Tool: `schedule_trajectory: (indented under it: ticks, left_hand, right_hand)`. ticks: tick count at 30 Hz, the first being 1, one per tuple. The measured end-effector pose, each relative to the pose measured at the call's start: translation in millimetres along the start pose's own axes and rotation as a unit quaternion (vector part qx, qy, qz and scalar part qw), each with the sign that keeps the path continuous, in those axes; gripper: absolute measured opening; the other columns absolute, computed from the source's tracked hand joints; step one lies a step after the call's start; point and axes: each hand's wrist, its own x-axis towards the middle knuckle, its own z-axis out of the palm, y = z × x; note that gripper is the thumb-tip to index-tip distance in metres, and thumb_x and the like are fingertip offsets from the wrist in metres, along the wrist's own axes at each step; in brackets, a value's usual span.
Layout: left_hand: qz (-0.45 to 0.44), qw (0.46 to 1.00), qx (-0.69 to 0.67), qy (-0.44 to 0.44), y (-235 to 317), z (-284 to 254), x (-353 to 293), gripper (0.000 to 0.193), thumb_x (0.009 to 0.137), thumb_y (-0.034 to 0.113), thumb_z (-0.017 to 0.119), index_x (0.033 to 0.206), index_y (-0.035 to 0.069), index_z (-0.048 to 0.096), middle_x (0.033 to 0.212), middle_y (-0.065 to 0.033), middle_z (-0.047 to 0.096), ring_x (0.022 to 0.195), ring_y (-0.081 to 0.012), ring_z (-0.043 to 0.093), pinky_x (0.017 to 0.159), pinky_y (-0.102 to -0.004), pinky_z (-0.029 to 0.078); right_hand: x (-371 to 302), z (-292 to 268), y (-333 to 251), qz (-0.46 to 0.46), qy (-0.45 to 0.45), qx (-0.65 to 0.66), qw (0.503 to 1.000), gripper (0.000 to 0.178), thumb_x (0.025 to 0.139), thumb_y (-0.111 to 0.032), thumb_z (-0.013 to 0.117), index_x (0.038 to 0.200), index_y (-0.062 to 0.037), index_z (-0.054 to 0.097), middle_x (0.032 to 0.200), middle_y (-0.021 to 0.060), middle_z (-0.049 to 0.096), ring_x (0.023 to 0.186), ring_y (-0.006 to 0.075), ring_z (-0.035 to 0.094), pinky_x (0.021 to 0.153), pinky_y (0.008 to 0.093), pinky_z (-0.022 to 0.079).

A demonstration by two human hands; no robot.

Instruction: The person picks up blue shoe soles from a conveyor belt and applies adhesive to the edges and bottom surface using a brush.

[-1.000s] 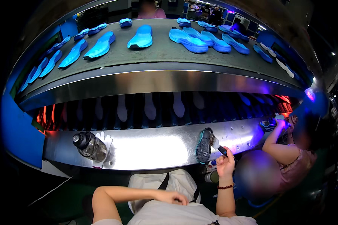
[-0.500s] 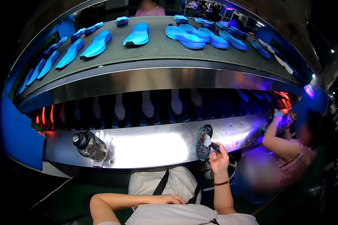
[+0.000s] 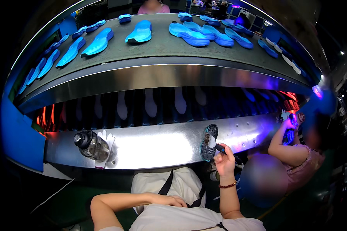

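Note:
My right hand [image 3: 225, 162] is closed round the black handle of a brush [image 3: 220, 148]. The brush's pale flat head lies in a dark shoe sole [image 3: 209, 153], or sole-shaped holder, with a teal rim and a ridged surface. This sole lies lengthwise on the metal ledge [image 3: 162, 142] in front of me, touching its near edge. Low in the view, my left hand [image 3: 175, 201] lies on my lap against the light cloth, fingers loosely stretched, holding nothing.
A dark-lidded clear bottle [image 3: 94, 147] stands on a white glove [image 3: 108, 139] at the ledge's left. Several blue soles [image 3: 140, 31] lie on the green conveyor belt [image 3: 154, 52] above. More soles fill the dark slot below it. At the right, a co-worker [image 3: 297, 152] handles strands or a sole under purple light.
The whole view has shifted slightly. My right hand and the brush stay at nearly the same spot on the sole. The co-worker's hands now hold up something lit blue-purple.

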Motion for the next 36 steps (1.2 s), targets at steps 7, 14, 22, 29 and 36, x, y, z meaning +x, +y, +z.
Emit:
schedule_trajectory:
  ticks: [7,14,22,29,36]
  left_hand:
    - [0.024,0.996,0.084,0.017,-4.1,9.2,48.0,0.025,0.082,0.019,0.051,0.098,0.001,0.058,0.115,-0.0116,0.048,0.113,-0.0273,0.037,0.095,-0.0377,0.028]
    - [-0.006,0.999,0.029,-0.029,2.4,-8.4,-2.6,0.026,0.082,0.021,0.052,0.097,0.002,0.061,0.112,-0.0106,0.05,0.108,-0.0268,0.039,0.094,-0.0371,0.027]
    - [0.051,0.991,0.102,0.073,-8.2,16.0,58.4,0.024,0.079,0.018,0.054,0.098,0.005,0.061,0.108,-0.0102,0.051,0.104,-0.0274,0.043,0.09,-0.0358,0.033]
    - [0.009,0.998,0.061,-0.009,2.5,-10.3,5.9,0.025,0.077,0.02,0.055,0.095,0.004,0.061,0.112,-0.0099,0.05,0.109,-0.0271,0.04,0.093,-0.0348,0.03]
    - [0.044,0.986,0.162,-0.002,9.7,-1.8,50.9,0.023,0.075,0.02,0.054,0.088,0.002,0.062,0.114,-0.0116,0.049,0.109,-0.0298,0.04,0.092,-0.0359,0.032]
  right_hand:
    - [1.2,7.0,9.1,0.016,-0.028,0.026,0.999,0.019,0.086,-0.015,0.046,0.097,-0.0018,0.056,0.096,0.0116,0.061,0.05,0.0108,0.044,0.048,0.0222,0.036]
    - [3.0,2.3,0.2,0.017,-0.038,0.015,0.999,0.019,0.086,-0.014,0.046,0.096,-0.0017,0.056,0.096,0.0112,0.061,0.05,0.0103,0.044,0.048,0.0222,0.036]
    - [4.7,13.7,8.7,0.033,-0.039,0.027,0.998,0.019,0.086,-0.015,0.047,0.096,-0.0014,0.057,0.095,0.0094,0.061,0.05,0.0101,0.044,0.048,0.0219,0.036]
    - [6.3,3.7,-2.9,0.033,-0.032,0.023,0.999,0.019,0.086,-0.015,0.046,0.096,-0.0017,0.057,0.095,0.0098,0.061,0.05,0.0102,0.044,0.048,0.0222,0.036]
    - [5.3,6.7,6.8,0.04,-0.017,0.024,0.999,0.019,0.086,-0.015,0.046,0.096,-0.002,0.057,0.095,0.0102,0.061,0.05,0.0098,0.044,0.048,0.0216,0.037]
